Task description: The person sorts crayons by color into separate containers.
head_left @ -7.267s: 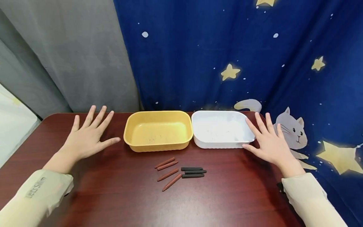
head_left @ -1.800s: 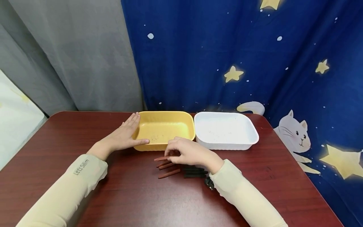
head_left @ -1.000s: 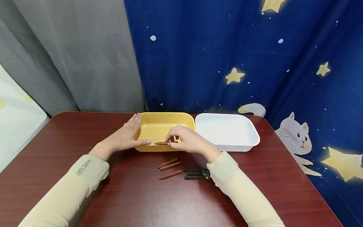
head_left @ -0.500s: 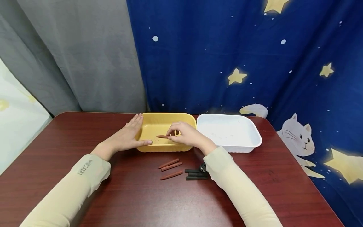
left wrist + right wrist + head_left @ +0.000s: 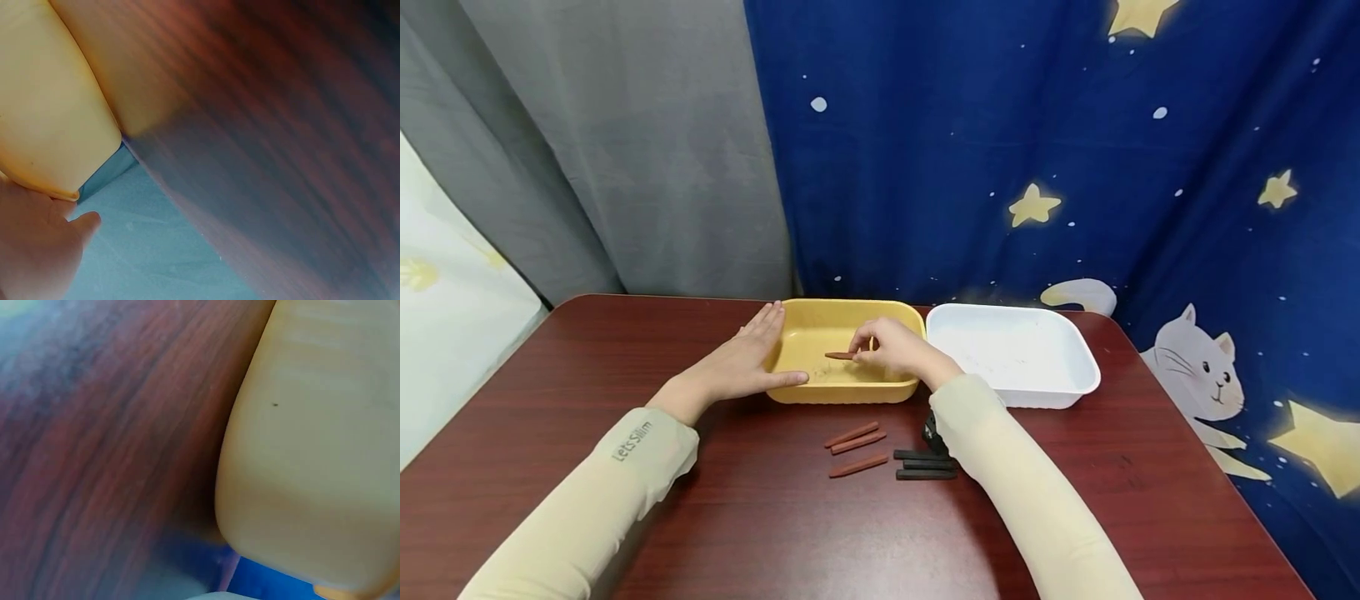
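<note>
My right hand point(image 5: 895, 346) pinches a reddish-brown crayon point(image 5: 839, 356) between thumb and fingers, low inside the yellow plastic bin point(image 5: 842, 393). The crayon lies level, its pointed end facing left. My left hand point(image 5: 741, 358) rests with straight fingers along the bin's left side, thumb on the front rim. The left wrist view shows that hand point(image 5: 34, 244) at the corner of the yellow bin point(image 5: 56, 94). Only the bin's outer wall point(image 5: 312, 456) and the tabletop appear in the right wrist view; the right hand is out of sight there.
In front of the bin lie more reddish-brown crayons point(image 5: 859, 466) and, right of them, several black crayons point(image 5: 927, 475), partly under the right wrist. A white bin point(image 5: 1045, 397) stands right beside the yellow one. Curtains point(image 5: 887, 167) hang behind the dark red table point(image 5: 760, 533).
My left hand has come from the table's left onto the yellow bin. My right hand has taken a reddish-brown crayon off the table and carried it over the front rim into that bin.
</note>
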The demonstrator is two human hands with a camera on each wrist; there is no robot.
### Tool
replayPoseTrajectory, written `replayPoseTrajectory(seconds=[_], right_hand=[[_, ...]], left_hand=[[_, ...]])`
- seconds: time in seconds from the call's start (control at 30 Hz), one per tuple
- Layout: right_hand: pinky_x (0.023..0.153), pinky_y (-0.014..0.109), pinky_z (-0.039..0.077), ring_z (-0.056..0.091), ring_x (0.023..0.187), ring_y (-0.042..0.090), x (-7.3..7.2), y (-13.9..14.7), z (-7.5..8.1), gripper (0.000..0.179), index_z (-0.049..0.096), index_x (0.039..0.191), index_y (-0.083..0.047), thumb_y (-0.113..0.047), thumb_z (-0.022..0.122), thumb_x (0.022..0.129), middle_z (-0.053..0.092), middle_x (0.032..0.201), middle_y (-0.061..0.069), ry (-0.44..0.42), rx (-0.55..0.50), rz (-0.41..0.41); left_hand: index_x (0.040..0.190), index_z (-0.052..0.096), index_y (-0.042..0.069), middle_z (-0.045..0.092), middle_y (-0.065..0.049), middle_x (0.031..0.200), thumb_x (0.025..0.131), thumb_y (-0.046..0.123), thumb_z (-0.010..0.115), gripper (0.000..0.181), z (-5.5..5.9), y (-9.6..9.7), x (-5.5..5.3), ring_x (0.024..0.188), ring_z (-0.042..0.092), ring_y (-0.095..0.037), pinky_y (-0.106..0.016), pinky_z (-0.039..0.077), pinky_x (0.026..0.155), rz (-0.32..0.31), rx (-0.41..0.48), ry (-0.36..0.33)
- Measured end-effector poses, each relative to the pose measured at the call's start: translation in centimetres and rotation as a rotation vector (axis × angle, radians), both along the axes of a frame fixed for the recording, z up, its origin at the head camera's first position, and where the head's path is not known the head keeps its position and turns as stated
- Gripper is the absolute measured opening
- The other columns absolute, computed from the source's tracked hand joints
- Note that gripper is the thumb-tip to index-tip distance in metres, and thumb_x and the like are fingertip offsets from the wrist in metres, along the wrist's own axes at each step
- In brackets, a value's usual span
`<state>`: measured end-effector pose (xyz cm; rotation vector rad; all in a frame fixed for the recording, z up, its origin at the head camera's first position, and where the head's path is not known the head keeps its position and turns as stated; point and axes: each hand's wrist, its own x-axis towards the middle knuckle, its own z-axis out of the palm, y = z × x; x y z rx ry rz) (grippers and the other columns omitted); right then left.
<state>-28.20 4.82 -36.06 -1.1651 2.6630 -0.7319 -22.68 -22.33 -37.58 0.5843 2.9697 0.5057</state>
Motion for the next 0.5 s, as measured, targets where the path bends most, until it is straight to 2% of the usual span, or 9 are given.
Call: replayPoseTrajectory(seconds=[0.13, 0.3, 0.5], right_hand=[[0.076, 0.024, 0.044, 0.054, 0.081, 0.014, -0.27, -0.22, -0.31, 0.004, 0.076, 0.090, -0.010, -0.013, 0.073, 0.090, 0.067, 0.083, 0.001, -0.028, 0.045, -0.025], [0.077, 0.026, 0.045, 0.055, 0.081, 0.014, -0.31, -0.48, -0.50, 0.004, 0.076, 0.091, -0.012, -0.013, 0.073, 0.090, 0.066, 0.082, -0.001, -0.020, 0.132, -0.025], [0.075, 0.026, 0.045, 0.055, 0.077, 0.012, -0.41, -0.66, -0.61, 0.005, 0.077, 0.091, -0.011, -0.013, 0.073, 0.090, 0.066, 0.078, -0.001, -0.023, 0.180, -0.034]], left_hand=[[0.158, 0.001, 0.000, -0.005, -0.012, 0.168, 0.083, 0.076, 0.057, 0.120, 0.03, 0.16, 0.08, 0.156, -0.002, -0.031, -0.053, 0.012, 0.124, 0.002, 0.001, -0.001], [0.158, 0.002, 0.000, -0.004, -0.013, 0.168, 0.084, 0.075, 0.057, 0.120, 0.08, 0.14, 0.20, 0.156, -0.002, -0.031, -0.053, 0.013, 0.125, 0.004, -0.009, 0.001], [0.158, 0.002, 0.000, -0.004, -0.013, 0.168, 0.083, 0.075, 0.057, 0.120, 0.19, 0.11, 0.16, 0.156, -0.002, -0.031, -0.053, 0.013, 0.125, 0.008, -0.006, -0.002]])
